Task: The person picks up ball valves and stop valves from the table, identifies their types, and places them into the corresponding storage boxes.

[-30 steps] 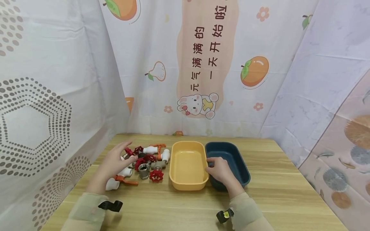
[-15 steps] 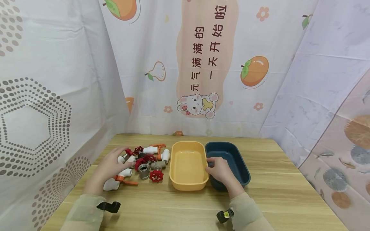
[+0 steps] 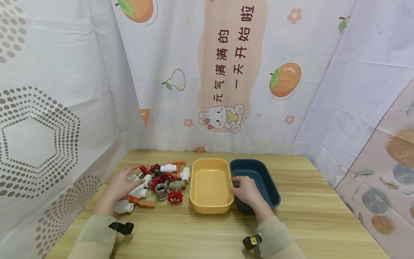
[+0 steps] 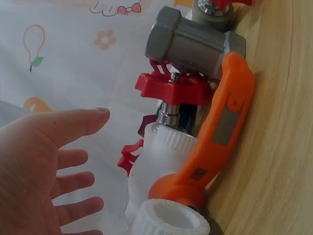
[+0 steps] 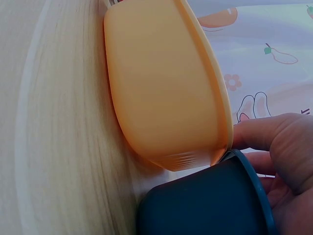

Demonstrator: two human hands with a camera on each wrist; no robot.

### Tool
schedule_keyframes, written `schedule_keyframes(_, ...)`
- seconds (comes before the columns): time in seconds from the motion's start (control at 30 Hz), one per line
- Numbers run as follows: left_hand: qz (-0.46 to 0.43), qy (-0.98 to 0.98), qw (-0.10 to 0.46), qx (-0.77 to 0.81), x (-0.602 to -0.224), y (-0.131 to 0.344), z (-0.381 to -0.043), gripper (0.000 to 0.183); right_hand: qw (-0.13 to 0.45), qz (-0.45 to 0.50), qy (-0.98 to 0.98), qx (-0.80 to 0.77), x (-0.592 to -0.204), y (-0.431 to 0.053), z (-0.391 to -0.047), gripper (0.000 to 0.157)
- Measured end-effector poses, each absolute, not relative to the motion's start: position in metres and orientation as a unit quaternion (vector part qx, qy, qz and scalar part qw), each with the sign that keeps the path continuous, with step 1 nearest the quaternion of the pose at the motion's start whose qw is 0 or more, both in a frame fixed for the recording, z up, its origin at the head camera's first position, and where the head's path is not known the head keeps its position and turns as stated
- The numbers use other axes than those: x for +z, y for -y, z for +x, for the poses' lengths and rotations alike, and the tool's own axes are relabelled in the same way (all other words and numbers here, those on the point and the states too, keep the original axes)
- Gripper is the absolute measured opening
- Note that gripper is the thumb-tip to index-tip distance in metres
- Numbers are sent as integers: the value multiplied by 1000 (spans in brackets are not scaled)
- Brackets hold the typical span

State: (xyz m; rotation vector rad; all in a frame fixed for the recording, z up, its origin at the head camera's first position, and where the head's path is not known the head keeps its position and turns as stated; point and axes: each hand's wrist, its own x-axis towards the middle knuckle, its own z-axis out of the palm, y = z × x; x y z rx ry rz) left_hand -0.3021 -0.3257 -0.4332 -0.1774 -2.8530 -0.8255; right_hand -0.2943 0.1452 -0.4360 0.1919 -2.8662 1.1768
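My left hand (image 3: pixel 122 184) hovers at the left edge of a pile of pipe valves, fingers spread and apart from them in the left wrist view. Closest to it are a white valve with an orange lever (image 4: pixel 215 127), a red-handled valve (image 4: pixel 171 90) and a grey metal valve body (image 4: pixel 193 41). My right hand (image 3: pixel 246 190) reaches over the dark blue bin (image 3: pixel 270 187), its thumb and fingers curled at the right rim of the yellow bin (image 3: pixel 211 209). In the right wrist view the thumb meets the yellow rim while the other fingers sit behind the blue rim.
Several more valves lie left of the yellow bin, including a red handwheel valve (image 3: pixel 175 196) in front and a white one (image 3: pixel 185 174) close to the bin. The wooden table (image 3: pixel 181 233) ends at a printed curtain (image 3: pixel 174 133).
My left hand has drawn back slightly to the left and lower over the valves, uncovering more of the white ones. The right hand and both bins have stayed put.
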Motion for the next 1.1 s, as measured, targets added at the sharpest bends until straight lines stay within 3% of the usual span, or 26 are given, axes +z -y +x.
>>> schedule_keyframes(0.73, -23, 960, 45, -276, -449, 356, -327, 80, 16, 58, 922, 382, -438, -146, -296, 42)
schedule_keyframes(1.1, -24, 955, 12, -295, -447, 352, -331, 67, 13, 56, 922, 382, -438, -146, -296, 43)
